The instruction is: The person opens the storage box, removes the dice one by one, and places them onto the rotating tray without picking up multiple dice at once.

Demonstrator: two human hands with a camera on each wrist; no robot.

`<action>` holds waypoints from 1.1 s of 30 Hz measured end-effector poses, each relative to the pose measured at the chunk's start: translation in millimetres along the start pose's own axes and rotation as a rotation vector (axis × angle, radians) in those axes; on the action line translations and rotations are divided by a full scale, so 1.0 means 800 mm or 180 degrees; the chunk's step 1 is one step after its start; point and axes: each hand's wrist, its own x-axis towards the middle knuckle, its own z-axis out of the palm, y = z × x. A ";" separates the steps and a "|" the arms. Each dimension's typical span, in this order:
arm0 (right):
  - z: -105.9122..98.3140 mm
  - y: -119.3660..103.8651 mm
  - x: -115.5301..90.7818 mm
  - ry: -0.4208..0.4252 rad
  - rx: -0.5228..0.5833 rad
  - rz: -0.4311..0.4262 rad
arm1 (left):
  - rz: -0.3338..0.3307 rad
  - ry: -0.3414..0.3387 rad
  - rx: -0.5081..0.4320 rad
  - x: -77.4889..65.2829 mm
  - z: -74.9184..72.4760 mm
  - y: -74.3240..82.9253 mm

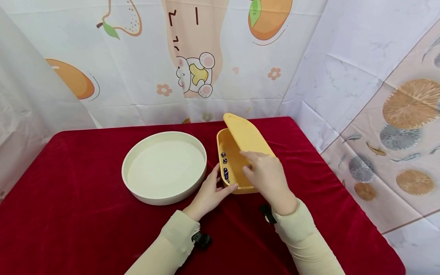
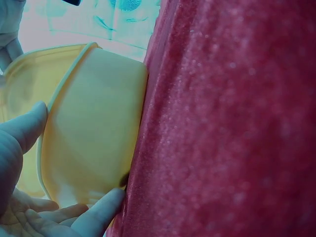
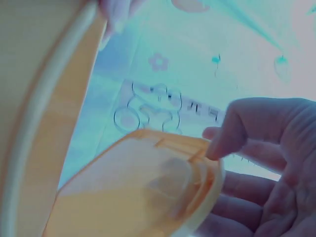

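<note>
A yellow rectangular box [image 1: 238, 168] with rounded corners stands on the table, its yellow lid [image 1: 248, 133] tilted up over its right part. Several small dark blue dice [image 1: 225, 172] with white dots lie along the box's left inner wall. My left hand [image 1: 210, 194] grips the box at its near left corner; in the left wrist view the thumb [image 2: 30, 126] is at the rim and the fingers lie along the outer wall. With my right hand [image 1: 269, 176] I hold the lid by its near edge, thumb [image 3: 222, 133] on its inner side and fingers behind.
A round cream tray [image 1: 165, 135] with a raised rim sits left of the box, close to my left hand. Dark red cloth [image 1: 79, 198] covers the table. Printed curtains [image 1: 137, 80] hang behind the table and along its right side.
</note>
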 end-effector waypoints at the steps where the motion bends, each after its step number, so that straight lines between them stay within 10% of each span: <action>1: -0.002 0.004 0.001 0.0056 0.0060 0.0061 | -0.0024 0.0005 -0.0001 0.000 0.000 0.001; 11: -0.015 0.040 0.009 0.0629 0.0763 0.0488 | -0.0060 0.0007 0.0018 -0.001 -0.001 0.000; 24: -0.044 0.091 0.012 0.0755 0.1947 0.1872 | -0.0034 -0.0005 0.0085 -0.001 -0.003 -0.002; 33: -0.060 0.135 0.007 0.0975 0.3407 0.2411 | -0.0045 -0.0054 0.0101 -0.003 -0.002 -0.001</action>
